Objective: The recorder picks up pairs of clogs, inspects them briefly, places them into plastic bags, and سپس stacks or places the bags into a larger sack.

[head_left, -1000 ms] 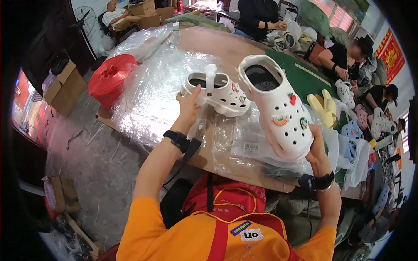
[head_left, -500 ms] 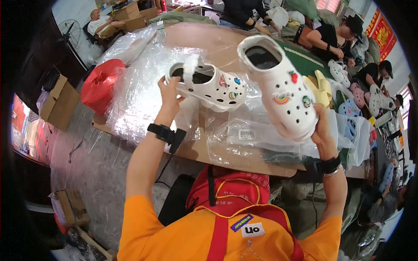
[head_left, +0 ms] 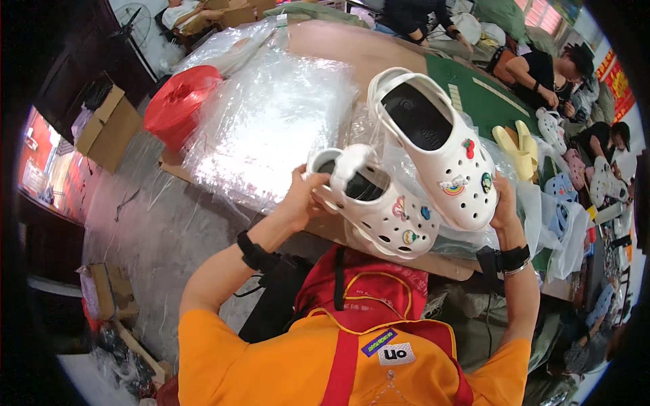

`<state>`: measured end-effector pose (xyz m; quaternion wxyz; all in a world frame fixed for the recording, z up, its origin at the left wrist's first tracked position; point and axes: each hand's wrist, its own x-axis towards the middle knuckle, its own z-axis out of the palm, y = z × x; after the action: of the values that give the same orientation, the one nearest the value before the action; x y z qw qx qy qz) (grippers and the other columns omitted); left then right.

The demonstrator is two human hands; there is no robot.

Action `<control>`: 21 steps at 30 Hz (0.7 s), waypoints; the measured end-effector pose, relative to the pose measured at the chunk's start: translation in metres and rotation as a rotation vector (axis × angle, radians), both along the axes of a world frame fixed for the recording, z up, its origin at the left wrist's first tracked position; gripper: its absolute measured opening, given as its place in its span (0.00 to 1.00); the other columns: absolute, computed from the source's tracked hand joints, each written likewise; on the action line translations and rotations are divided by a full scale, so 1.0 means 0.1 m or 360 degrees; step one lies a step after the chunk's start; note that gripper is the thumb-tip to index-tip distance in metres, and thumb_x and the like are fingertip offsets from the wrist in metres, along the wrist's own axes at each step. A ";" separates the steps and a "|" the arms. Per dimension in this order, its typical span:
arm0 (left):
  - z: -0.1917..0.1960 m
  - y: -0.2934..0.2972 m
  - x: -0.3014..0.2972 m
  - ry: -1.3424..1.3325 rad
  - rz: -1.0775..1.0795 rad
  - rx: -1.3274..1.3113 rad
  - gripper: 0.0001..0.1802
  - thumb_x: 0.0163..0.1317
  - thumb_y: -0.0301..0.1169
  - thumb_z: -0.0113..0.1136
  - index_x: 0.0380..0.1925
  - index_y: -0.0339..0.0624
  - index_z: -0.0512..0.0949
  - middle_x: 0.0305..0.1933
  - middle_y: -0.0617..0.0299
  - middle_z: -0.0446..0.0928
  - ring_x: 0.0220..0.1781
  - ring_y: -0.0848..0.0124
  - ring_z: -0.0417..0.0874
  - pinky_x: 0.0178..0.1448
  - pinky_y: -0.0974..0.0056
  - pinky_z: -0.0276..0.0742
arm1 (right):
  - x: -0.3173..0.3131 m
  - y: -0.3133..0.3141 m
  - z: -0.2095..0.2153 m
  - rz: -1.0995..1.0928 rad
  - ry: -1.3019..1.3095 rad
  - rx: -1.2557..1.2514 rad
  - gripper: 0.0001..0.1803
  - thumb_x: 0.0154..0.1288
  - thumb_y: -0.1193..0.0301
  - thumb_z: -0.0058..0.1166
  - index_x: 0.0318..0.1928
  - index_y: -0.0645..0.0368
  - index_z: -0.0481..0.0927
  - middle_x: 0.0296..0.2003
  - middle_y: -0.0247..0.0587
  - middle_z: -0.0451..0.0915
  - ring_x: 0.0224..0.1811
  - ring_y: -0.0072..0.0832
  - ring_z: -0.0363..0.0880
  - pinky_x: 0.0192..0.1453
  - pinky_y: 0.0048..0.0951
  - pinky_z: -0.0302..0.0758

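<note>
Left hand: closed on the heel end; the left hand point(head_left: 308, 201) pinches with its thumb on top, its other fingers partly hidden.
Right hand: closed on the toe side; the right hand point(head_left: 504, 201) grips the outer edge, fingertips hidden behind.
Left clog: white left clog point(head_left: 376, 215), held up between the hands, toe toward 4 o'clock, heel strap point(head_left: 353, 162) lying across its opening.
Right clog: white right clog point(head_left: 439, 162), raised just beyond at 1 o'clock from the other, toe toward 5 o'clock; whether the two touch, I cannot tell.
Weight and feel: probably light, springy moulded foam, hard to break.
Weak spots: the swinging strap would likely make a loose handle; the charms point(head_left: 453, 185) might pop out if pressed.
Best hold: likely the heel rim or smooth toe side, clear of both.
Plastic sleeves: clear plastic sleeves point(head_left: 267, 128), a shiny pile at 11 o'clock on the table, likely slippery.
Red roll: red roll point(head_left: 177, 108), farther out at 10 o'clock.
Yellow slippers: yellow slippers point(head_left: 516, 150), at 2 o'clock past the right hand.
</note>
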<state>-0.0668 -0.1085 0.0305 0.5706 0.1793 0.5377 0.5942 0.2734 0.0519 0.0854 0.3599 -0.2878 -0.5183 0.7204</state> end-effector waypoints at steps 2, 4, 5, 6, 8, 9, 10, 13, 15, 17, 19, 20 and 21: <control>-0.12 -0.05 0.04 0.0109 -0.0083 -0.0077 0.39 0.54 0.37 0.55 0.61 0.46 0.44 0.48 0.50 0.67 0.43 0.61 0.77 0.34 0.55 0.82 | -0.14 -0.02 0.00 0.0050 0.0006 -0.0056 0.34 0.52 0.65 0.47 0.61 0.64 0.60 0.54 0.48 0.71 0.52 0.31 0.74 0.56 0.31 0.72; -0.18 -0.07 -0.05 0.0148 -0.0091 -0.0027 0.40 0.54 0.38 0.56 0.61 0.43 0.44 0.47 0.49 0.68 0.39 0.63 0.79 0.32 0.60 0.82 | -0.23 -0.01 -0.02 0.0089 -0.0189 0.0004 0.34 0.52 0.67 0.47 0.61 0.65 0.60 0.53 0.47 0.71 0.51 0.30 0.75 0.54 0.30 0.73; -0.14 -0.05 -0.18 0.0355 -0.0364 -0.0170 0.39 0.54 0.38 0.57 0.60 0.42 0.46 0.44 0.49 0.70 0.37 0.64 0.79 0.30 0.62 0.82 | -0.25 0.02 -0.03 0.0095 -0.0308 0.0024 0.34 0.51 0.67 0.48 0.61 0.65 0.59 0.51 0.47 0.72 0.49 0.29 0.75 0.54 0.28 0.72; -0.12 -0.06 -0.26 0.0558 -0.0640 -0.0313 0.39 0.54 0.39 0.57 0.60 0.41 0.47 0.41 0.50 0.72 0.35 0.65 0.80 0.29 0.65 0.82 | -0.25 0.06 -0.07 0.0099 -0.0304 0.0009 0.34 0.51 0.67 0.48 0.61 0.65 0.59 0.51 0.47 0.72 0.49 0.29 0.75 0.54 0.28 0.72; -0.15 -0.07 -0.30 0.0761 -0.0543 -0.0117 0.35 0.55 0.42 0.57 0.57 0.36 0.58 0.35 0.49 0.76 0.33 0.61 0.81 0.33 0.61 0.80 | -0.24 0.15 -0.15 0.0189 -0.0386 0.0065 0.36 0.50 0.67 0.50 0.61 0.64 0.57 0.51 0.47 0.71 0.50 0.29 0.74 0.54 0.28 0.72; -0.11 -0.05 -0.37 0.1382 -0.0652 -0.0235 0.32 0.55 0.44 0.56 0.55 0.36 0.63 0.35 0.49 0.78 0.34 0.59 0.81 0.36 0.59 0.79 | -0.24 0.19 -0.17 0.0186 -0.0402 0.0096 0.37 0.48 0.67 0.51 0.61 0.63 0.57 0.52 0.46 0.70 0.51 0.29 0.73 0.55 0.27 0.71; -0.07 -0.02 -0.42 0.2006 -0.0753 -0.0352 0.30 0.55 0.45 0.56 0.52 0.36 0.68 0.34 0.49 0.79 0.36 0.56 0.82 0.39 0.57 0.78 | -0.26 0.22 -0.18 0.0190 -0.0402 0.0088 0.37 0.48 0.67 0.51 0.61 0.63 0.57 0.52 0.46 0.70 0.51 0.29 0.73 0.55 0.27 0.71; 0.14 0.03 -0.41 0.2277 -0.0636 0.0006 0.24 0.53 0.39 0.58 0.51 0.44 0.71 0.42 0.50 0.77 0.37 0.56 0.81 0.42 0.59 0.75 | -0.29 0.29 -0.21 0.0229 -0.0438 0.0155 0.38 0.49 0.66 0.52 0.62 0.60 0.56 0.51 0.46 0.69 0.51 0.30 0.72 0.55 0.28 0.69; 0.29 0.08 -0.33 0.2344 -0.0622 0.0151 0.25 0.53 0.34 0.59 0.53 0.44 0.70 0.45 0.51 0.76 0.37 0.58 0.81 0.41 0.62 0.75 | -0.33 0.36 -0.28 0.0285 -0.0576 0.0185 0.37 0.51 0.66 0.51 0.62 0.61 0.56 0.52 0.46 0.68 0.53 0.30 0.70 0.57 0.28 0.68; 0.34 0.17 -0.25 0.2685 -0.0499 0.0617 0.28 0.49 0.27 0.60 0.54 0.46 0.69 0.53 0.52 0.70 0.47 0.59 0.76 0.47 0.60 0.72 | -0.39 0.39 -0.28 0.0400 -0.0948 0.0314 0.34 0.54 0.67 0.49 0.62 0.59 0.56 0.52 0.49 0.68 0.54 0.31 0.69 0.57 0.28 0.67; 0.32 0.31 -0.19 0.2921 -0.0598 0.0700 0.30 0.47 0.27 0.61 0.55 0.47 0.68 0.55 0.53 0.68 0.52 0.58 0.72 0.51 0.57 0.70 | -0.39 0.43 -0.40 0.0273 -0.1122 0.0253 0.29 0.58 0.67 0.48 0.60 0.60 0.61 0.51 0.46 0.70 0.52 0.31 0.69 0.56 0.29 0.66; 0.29 0.38 -0.19 0.3158 -0.0679 0.0765 0.32 0.46 0.26 0.61 0.55 0.48 0.67 0.57 0.54 0.67 0.57 0.57 0.68 0.55 0.54 0.67 | -0.43 0.40 -0.40 0.0226 -0.1247 0.0305 0.27 0.60 0.66 0.48 0.59 0.61 0.63 0.51 0.45 0.71 0.53 0.31 0.69 0.57 0.29 0.65; 0.26 0.45 -0.20 0.3178 -0.0758 0.0866 0.33 0.44 0.29 0.64 0.55 0.49 0.67 0.57 0.55 0.67 0.60 0.55 0.64 0.58 0.51 0.63 | -0.45 0.36 -0.38 0.0214 -0.1245 0.0302 0.27 0.60 0.66 0.48 0.59 0.61 0.63 0.51 0.45 0.71 0.53 0.31 0.69 0.57 0.29 0.65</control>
<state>-0.0868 -0.0632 0.0560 -0.0871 0.8083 0.5624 0.1509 0.2284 0.0876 0.0477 0.1128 -0.4711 -0.6980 0.5274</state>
